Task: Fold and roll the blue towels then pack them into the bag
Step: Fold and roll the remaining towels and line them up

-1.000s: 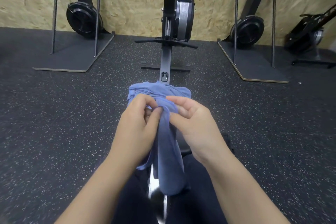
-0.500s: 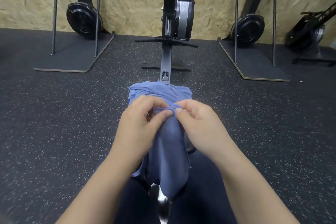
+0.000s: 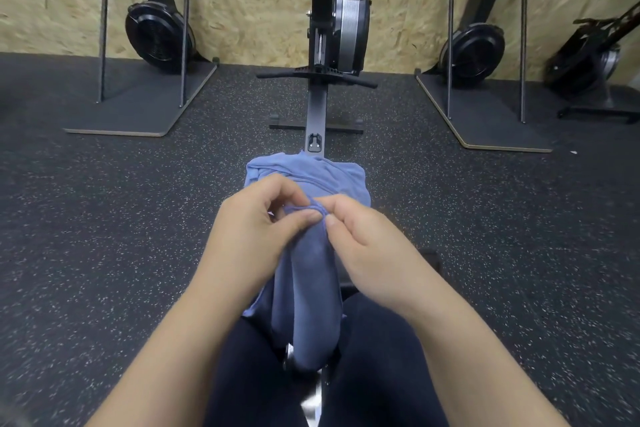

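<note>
Left hand: curled, thumb and fingers pinching the top edge of the blue towel
Blue towel: hangs bunched from both pinches down between the person's knees, over the rowing machine rail
Towel pile: more blue cloth heaped on the rail just beyond the hands
Right hand: also curled, pinching the same edge – thumb tips nearly touching
Bag: none in sight from here
Risk: I'd say the grips sit too close together, so the cloth may stay bunched and fold crooked – or an edge could slip to the floor
</note>
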